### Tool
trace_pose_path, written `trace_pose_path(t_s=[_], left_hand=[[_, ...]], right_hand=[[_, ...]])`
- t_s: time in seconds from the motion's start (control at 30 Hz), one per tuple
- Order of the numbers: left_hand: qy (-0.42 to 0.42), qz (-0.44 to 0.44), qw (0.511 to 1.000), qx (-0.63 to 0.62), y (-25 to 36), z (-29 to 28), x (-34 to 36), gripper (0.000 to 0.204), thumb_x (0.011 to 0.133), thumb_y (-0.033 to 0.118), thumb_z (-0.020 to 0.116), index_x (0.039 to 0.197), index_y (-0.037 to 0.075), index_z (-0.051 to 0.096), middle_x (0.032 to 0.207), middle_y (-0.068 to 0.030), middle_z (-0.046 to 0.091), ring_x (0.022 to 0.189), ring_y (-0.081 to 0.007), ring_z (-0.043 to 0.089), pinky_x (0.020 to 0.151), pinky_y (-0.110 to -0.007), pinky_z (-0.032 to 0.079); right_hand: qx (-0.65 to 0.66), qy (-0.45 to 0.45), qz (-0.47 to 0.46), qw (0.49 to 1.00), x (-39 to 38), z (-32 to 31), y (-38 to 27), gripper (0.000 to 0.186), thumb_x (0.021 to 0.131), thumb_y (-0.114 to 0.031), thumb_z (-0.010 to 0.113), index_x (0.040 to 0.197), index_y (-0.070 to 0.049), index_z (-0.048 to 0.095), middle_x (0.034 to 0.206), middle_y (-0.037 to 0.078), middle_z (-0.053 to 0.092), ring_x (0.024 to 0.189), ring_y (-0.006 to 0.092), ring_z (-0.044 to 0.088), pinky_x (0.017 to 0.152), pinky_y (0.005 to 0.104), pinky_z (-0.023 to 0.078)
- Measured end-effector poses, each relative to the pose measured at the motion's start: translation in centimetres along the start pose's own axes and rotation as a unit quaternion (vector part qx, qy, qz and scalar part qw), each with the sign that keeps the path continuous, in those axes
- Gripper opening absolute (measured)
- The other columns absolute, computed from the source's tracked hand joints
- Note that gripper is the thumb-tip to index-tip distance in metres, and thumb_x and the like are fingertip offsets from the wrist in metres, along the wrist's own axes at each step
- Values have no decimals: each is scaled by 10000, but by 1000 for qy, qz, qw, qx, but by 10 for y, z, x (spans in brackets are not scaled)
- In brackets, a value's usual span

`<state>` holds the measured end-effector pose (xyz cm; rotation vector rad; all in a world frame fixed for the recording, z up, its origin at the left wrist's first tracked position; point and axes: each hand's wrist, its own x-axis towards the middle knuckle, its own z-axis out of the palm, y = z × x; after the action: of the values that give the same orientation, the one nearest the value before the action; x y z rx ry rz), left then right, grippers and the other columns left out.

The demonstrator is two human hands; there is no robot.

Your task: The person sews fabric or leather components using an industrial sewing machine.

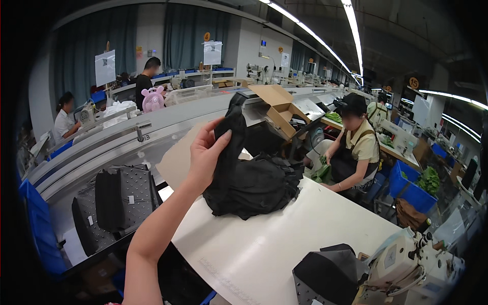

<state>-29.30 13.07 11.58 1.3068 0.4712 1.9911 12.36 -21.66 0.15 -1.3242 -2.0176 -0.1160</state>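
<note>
My left hand (204, 156) reaches up over the white worktable, its thumb and fingers closed on a limp piece of black fabric (232, 133). The lower end of that piece hangs down to a heap of black fabric pieces (254, 189), and I cannot make out where one ends and the other begins. My right hand is out of the picture. Nearer me, at the lower right, a dark folded fabric piece (330, 273) lies on a dotted surface beside a white sewing machine (399, 264).
The white tabletop (239, 254) extends toward me. At left are a dotted tray (136, 190) with black fabric strips and a blue bin (43, 229). Beyond the heap sits an open cardboard box (277, 109). A co-worker (363, 140) handles green material close to the table's right edge.
</note>
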Motion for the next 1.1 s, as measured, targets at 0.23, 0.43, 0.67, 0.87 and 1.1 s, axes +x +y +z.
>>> trace_pose_path(t_s=[0.23,0.43,0.67,0.87,1.1], left_hand=[[-288,-14,939,187,56,59,-136,151,883,28,706,1030,4,680,993,-41,678,901,-72,622,780,-201,497],[-292,-308,905,-23,57,101,-218,241,869,-28,687,1104,18,657,944,-13,650,871,-48,606,765,-207,493],[-432,20,892,134,52,97,-205,382,786,12,755,1138,157,735,640,-12,452,584,-126,462,525,-284,369],[-422,167,872,184,57,108,-206,253,731,141,826,959,100,722,695,2,561,768,-189,598,823,-361,487],[-446,0,888,107,52,108,-217,173,810,83,779,917,34,651,770,-97,673,728,-244,694,957,-378,508]], right_hand=[[318,-30,121,940,71,27,-69,615,911,7,553,1476,1,311,1543,181,323,1335,282,453,1070,392,390],[457,72,247,852,104,56,-88,391,926,17,607,1306,13,515,1189,65,607,1019,101,584,874,255,484],[516,41,357,778,87,40,-89,132,895,9,667,1017,-33,637,891,-15,624,743,30,545,668,186,445],[114,153,-22,981,100,28,-81,250,736,19,786,927,-69,650,1086,73,584,826,189,578,737,295,474],[305,23,148,940,81,11,-74,232,755,-28,812,786,-79,589,866,38,627,759,134,565,695,267,453]])
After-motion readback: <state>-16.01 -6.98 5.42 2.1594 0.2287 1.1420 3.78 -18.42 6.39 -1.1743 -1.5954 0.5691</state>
